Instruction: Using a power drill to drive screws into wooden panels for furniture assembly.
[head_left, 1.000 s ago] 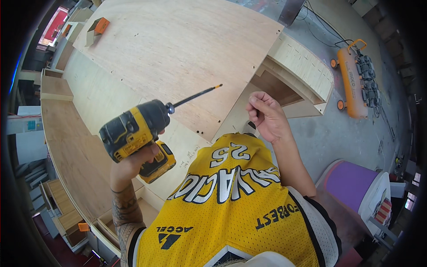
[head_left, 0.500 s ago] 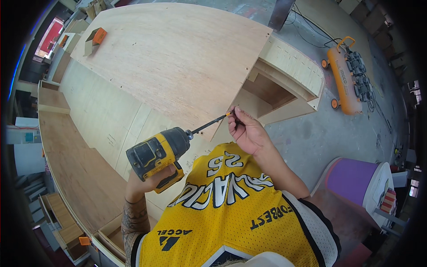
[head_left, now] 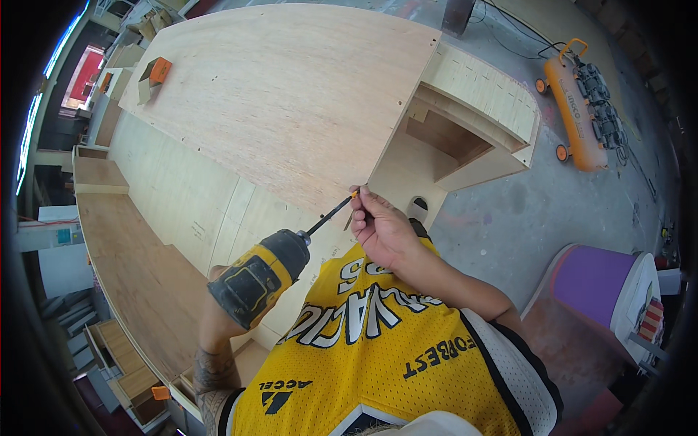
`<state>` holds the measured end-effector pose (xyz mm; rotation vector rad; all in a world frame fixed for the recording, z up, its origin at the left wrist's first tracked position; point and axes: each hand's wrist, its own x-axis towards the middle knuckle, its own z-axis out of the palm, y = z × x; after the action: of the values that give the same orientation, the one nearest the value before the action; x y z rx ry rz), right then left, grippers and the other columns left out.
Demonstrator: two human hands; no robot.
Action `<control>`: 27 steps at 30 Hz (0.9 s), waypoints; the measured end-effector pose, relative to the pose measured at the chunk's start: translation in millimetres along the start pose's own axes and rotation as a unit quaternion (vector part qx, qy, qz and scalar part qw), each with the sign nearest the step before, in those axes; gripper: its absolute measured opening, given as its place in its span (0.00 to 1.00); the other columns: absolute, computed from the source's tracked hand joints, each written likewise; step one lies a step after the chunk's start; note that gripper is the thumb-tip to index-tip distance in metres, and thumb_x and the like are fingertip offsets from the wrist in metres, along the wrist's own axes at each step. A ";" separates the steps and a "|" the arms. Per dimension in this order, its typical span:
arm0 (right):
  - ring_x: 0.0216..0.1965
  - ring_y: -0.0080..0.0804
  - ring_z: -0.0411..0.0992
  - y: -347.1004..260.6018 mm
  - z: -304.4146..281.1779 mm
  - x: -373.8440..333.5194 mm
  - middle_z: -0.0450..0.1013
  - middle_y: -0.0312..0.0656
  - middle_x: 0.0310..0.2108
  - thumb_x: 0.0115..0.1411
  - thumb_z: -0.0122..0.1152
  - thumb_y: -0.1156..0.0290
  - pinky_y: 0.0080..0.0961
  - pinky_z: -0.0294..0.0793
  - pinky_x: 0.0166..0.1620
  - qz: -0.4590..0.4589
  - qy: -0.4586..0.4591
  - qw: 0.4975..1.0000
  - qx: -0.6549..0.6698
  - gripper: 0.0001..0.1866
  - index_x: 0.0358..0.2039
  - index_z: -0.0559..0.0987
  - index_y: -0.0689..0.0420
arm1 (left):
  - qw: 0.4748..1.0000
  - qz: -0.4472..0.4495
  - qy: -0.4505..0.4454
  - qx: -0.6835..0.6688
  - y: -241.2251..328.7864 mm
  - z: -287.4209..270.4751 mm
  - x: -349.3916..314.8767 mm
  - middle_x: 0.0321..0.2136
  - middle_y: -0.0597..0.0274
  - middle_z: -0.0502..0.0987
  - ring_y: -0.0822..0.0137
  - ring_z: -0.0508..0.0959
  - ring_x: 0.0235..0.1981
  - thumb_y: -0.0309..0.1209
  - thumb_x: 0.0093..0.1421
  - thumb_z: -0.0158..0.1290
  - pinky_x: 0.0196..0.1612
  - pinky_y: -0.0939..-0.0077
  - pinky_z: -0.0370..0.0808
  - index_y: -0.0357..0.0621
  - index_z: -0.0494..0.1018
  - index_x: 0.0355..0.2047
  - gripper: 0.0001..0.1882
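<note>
Drill (head_left: 269, 272): gripped in left hand (head_left: 216, 318), bit (head_left: 331, 216) angled toward right hand (head_left: 382, 229).
Right hand: fingers pinched at the bit's tip, apparently steadying it.
Panel (head_left: 291, 109): beyond both hands, supporting an orange box (head_left: 160, 70).

Yellow jersey (head_left: 349, 363), 6 o'clock: 2 large white, dark-edged digits (head_left: 371, 268), partly lost in folds, above 1 row of large white letters (head_left: 356, 317); 1 small black word (head_left: 296, 385) and an angular black logo (head_left: 275, 403) near 7 o'clock, 1 larger black word (head_left: 440, 356) near 5 o'clock. Orange compressor tank (head_left: 574, 120), 2 o'clock: 1 word along its side. Pale plywood panel (head_left: 174, 196), 9 o'clock: faint handwritten marks (head_left: 199, 230), too small to read.
</note>
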<state>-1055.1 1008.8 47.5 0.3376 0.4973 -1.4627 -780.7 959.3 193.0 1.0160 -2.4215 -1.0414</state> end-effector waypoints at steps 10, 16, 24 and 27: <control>0.24 0.16 0.67 9.9 7.4 -0.9 0.74 0.31 0.29 0.74 0.59 0.64 0.14 0.68 0.30 0.005 0.024 0.995 -0.101 0.11 0.49 0.82 0.56 | 0.980 -0.119 -0.107 0.117 63.6 -49.4 44.0 0.34 0.60 0.84 0.58 0.85 0.35 0.31 0.51 0.72 0.43 0.67 0.81 0.45 0.81 0.40 0.16; 0.24 0.16 0.67 7.8 6.3 1.6 0.74 0.32 0.28 0.73 0.60 0.63 0.15 0.68 0.29 0.022 0.047 0.997 -0.060 0.10 0.44 0.82 0.57 | 0.973 -0.113 -0.153 0.128 77.1 -56.4 69.8 0.34 0.59 0.84 0.58 0.85 0.35 0.30 0.51 0.72 0.43 0.66 0.81 0.43 0.80 0.42 0.18; 0.17 0.15 0.58 -10.8 -12.2 1.4 0.66 0.27 0.22 0.73 0.59 0.54 0.18 0.58 0.22 0.036 0.063 0.985 -0.154 0.16 0.37 0.78 0.54 | 0.957 -0.148 -0.175 0.179 92.8 -65.5 96.6 0.34 0.58 0.84 0.61 0.85 0.34 0.31 0.51 0.72 0.39 0.68 0.81 0.42 0.79 0.44 0.21; 0.16 0.13 0.54 -35.2 -20.0 17.0 0.59 0.23 0.18 0.70 0.62 0.47 0.17 0.52 0.20 -0.056 0.139 0.966 -0.209 0.20 0.36 0.77 0.53 | 0.948 -0.181 -0.189 0.182 97.7 -69.2 109.5 0.35 0.58 0.84 0.61 0.85 0.35 0.31 0.52 0.72 0.40 0.68 0.82 0.42 0.79 0.45 0.22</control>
<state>-1091.7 1001.2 24.5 0.1791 1.0481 -1.3813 -868.3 893.2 312.5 1.5543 -2.8850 -0.9910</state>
